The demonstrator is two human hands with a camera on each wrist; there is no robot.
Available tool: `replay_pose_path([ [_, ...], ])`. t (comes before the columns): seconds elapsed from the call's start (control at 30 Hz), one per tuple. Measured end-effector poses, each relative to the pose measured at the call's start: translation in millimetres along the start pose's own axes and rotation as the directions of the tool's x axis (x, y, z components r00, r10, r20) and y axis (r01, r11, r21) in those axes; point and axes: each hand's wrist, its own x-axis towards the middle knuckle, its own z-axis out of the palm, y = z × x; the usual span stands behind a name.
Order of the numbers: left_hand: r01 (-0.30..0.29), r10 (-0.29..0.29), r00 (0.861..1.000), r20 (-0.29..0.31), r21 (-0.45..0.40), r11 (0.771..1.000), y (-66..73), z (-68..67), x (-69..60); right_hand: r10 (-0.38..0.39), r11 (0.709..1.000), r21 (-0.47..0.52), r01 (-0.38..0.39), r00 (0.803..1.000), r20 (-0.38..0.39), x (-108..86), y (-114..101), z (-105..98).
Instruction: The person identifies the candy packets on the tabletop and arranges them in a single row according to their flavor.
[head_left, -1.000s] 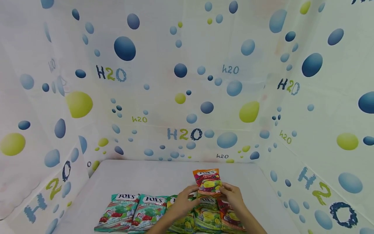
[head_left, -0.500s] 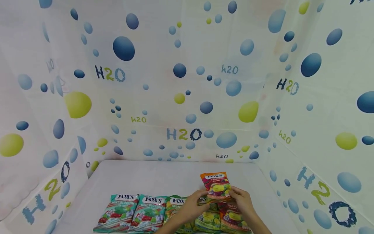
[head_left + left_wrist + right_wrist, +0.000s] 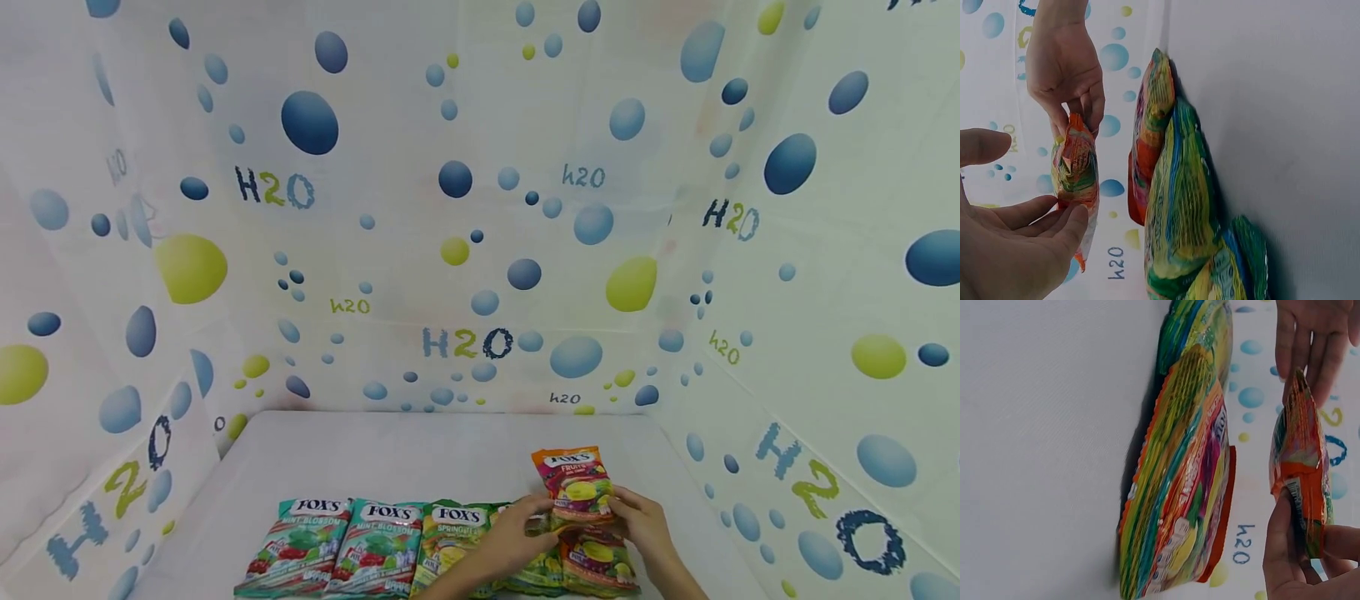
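A small orange and dark-red bag of Fox's Fruits candy (image 3: 576, 487) is held up, tilted, above the right end of a row of bags. My right hand (image 3: 645, 529) pinches its right lower side; in the right wrist view, thumb and fingers lie on opposite faces of that candy bag (image 3: 1300, 456). My left hand (image 3: 510, 546) touches the bag's other side with straight fingers, its thumb apart in the left wrist view. Just below is a matching red Fruits bag (image 3: 600, 567) on the table. Beside it a green bag (image 3: 536, 571) is partly hidden by my left hand.
Further left along the row lie a green Spring Tea bag (image 3: 450, 533) and two teal Mint Blossom bags (image 3: 378, 542). The white table (image 3: 390, 458) reaches back to a curtain (image 3: 390, 250) printed with bubbles and H2O, which also covers both sides.
Both hands have moved right and slightly down with the held candy bag. The Spring Tea bag and the red Fruits bag in the row show more fully. The row has stayed in place.
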Motion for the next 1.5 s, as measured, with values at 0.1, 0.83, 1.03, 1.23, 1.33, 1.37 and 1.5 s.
replay_pose_path([
  [0.1, -0.006, 0.006, 1.000, 0.018, -0.019, 1.000, -1.2, 6.5, 2.2, 0.015, 1.000, -0.016, -0.015, 1.000, -0.002, -1.2, 2, -7],
  [0.83, 0.012, 0.007, 0.991, 0.133, -0.142, 0.990, -40.6, 57.5, 38.8, 0.080, 0.997, -0.019, -0.081, 0.995, -0.051, -9.6, 22, -55],
  [1.03, 0.013, 0.003, 0.990, 0.141, -0.116, 0.993, -81.3, 81.0, 70.8, 0.097, 0.995, -0.014, -0.098, 0.992, -0.082, -9.4, 28, -67],
  [1.23, 0.054, -0.049, 0.985, 0.164, -0.027, 0.998, -74.1, 96.3, 75.0, 0.145, 0.988, -0.033, -0.150, 0.982, -0.119, -8.2, 37, -84],
  [1.33, 0.061, -0.063, 0.981, 0.185, 0.012, 0.998, -43.6, 98.2, 64.4, 0.171, 0.984, -0.031, -0.176, 0.976, -0.132, -9.2, 42, -92],
  [1.37, 0.058, -0.058, 0.979, 0.195, 0.007, 0.998, -32.4, 99.0, 60.9, 0.176, 0.983, -0.030, -0.182, 0.975, -0.135, -9.8, 43, -95],
  [1.5, 0.097, -0.096, 0.974, 0.207, 0.008, 0.995, -5.2, 106.5, 55.6, 0.196, 0.979, -0.027, -0.203, 0.968, -0.157, -10.3, 49, -105],
])
